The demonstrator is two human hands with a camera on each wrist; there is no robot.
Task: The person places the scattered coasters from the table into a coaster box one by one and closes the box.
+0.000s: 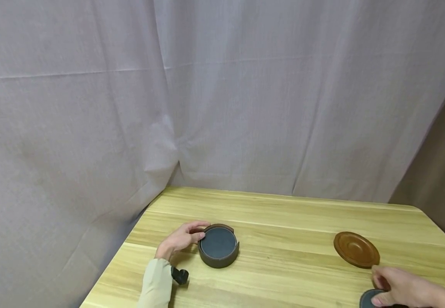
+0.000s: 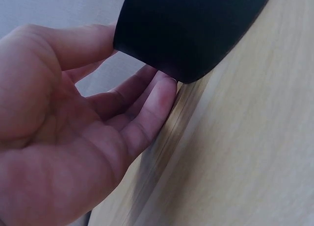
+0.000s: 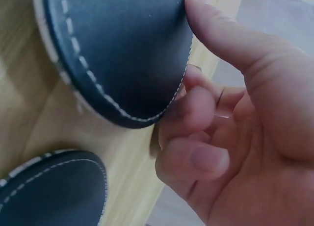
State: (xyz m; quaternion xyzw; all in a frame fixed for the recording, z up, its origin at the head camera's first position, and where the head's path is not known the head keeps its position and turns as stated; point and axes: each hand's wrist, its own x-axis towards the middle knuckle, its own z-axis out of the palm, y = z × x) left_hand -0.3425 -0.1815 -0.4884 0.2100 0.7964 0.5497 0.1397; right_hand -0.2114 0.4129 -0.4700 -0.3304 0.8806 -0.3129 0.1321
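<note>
At the left of the table, a round dark brown coaster holder has a gap in its wall and a dark leather coaster inside. My left hand grips its left side, thumb at the rim and fingers lower around the wall; the left wrist view shows the holder's dark side. At the lower right, my right hand pinches the edge of another dark round coaster, which has white stitching. The held coaster is tilted in the right wrist view. Below it lies a further stitched coaster.
A round brown wooden saucer with a recessed middle lies just beyond my right hand. The light wooden table ends at a grey curtain behind and at the left. Darker brown cloth hangs at the right.
</note>
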